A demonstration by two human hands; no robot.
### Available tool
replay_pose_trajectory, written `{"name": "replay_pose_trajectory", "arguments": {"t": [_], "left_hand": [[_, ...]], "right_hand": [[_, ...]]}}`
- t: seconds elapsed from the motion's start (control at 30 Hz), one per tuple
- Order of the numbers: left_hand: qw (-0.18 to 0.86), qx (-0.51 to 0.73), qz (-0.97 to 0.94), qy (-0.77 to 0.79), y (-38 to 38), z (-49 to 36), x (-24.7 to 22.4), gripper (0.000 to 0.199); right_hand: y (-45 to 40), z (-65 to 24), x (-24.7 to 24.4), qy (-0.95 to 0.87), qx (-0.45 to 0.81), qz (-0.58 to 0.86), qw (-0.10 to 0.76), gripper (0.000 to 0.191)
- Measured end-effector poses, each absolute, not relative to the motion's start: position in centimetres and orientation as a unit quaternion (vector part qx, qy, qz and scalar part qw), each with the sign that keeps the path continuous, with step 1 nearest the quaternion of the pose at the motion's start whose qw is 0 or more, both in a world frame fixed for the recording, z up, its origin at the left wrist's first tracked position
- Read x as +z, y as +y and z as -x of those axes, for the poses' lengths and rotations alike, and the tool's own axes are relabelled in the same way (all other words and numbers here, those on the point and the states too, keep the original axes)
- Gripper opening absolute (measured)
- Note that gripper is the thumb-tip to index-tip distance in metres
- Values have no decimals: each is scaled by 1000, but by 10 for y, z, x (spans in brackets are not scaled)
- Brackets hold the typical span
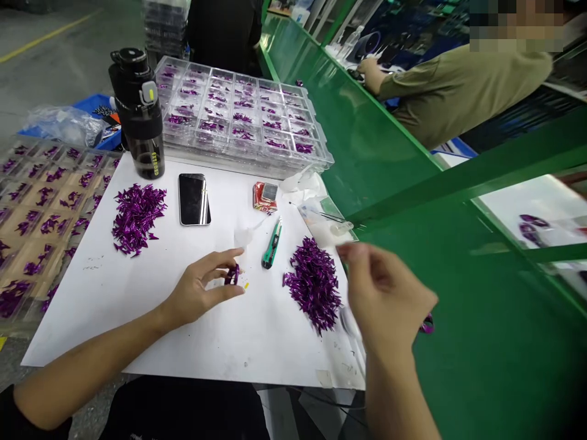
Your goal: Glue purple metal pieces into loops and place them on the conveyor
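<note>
My left hand [197, 290] is over the white board [206, 342], its fingers curled round a small purple piece [232, 274]. My right hand [385, 293] is raised at the right edge of the board, slightly blurred, thumb and fingertip pinched together; whatever they hold is too small to make out. Between the hands lies a large pile of shiny purple pointed pieces [315, 284]. A second purple pile [137, 217] sits at the board's left. A green cutter knife [272, 244] rests just beyond my left hand.
A phone [194, 199], a dark bottle [140, 122] and a red packet [265, 197] stand or lie farther back. Divided clear trays [243, 156] of purple pieces are behind, more trays [59, 183] at left. Green bench [481, 293] on the right; a person [468, 91] beyond.
</note>
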State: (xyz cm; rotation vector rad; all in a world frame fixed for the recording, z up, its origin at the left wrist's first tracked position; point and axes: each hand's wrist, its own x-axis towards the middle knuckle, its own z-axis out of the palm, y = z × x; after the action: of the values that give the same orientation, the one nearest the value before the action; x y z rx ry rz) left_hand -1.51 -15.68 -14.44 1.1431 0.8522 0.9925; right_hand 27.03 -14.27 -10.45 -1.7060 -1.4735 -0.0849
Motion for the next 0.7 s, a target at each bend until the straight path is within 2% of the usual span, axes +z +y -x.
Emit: {"name": "replay_pose_trajectory", "arguments": {"t": [0.07,0.13,0.23,0.37,0.53,0.6,0.7], "left_hand": [[702,442,-425,362,-154,16,-142,43],[730,446,-376,355,-152,15,-140,42],[750,434,-355,352,-150,16,-137,42],[764,410,-372,331,-151,19,-134,36],[769,387,-407,305,-158,20,-137,25],[772,368,-432,287,-160,18,-141,32],[757,339,-479,286,-162,17,-150,69]], "right_hand": [[-178,-233,-109,-660,139,624,396,25],[-202,-200,-117,-685,244,568,387,25],[-216,-166,-126,-685,255,545,411,35],[-216,-156,-125,-676,237,538,444,25],[-225,-163,-117,-665,288,543,425,28],[-231,-170,-114,-673,296,541,409,24],[-231,-205,-112,-692,249,554,390,20]]}}
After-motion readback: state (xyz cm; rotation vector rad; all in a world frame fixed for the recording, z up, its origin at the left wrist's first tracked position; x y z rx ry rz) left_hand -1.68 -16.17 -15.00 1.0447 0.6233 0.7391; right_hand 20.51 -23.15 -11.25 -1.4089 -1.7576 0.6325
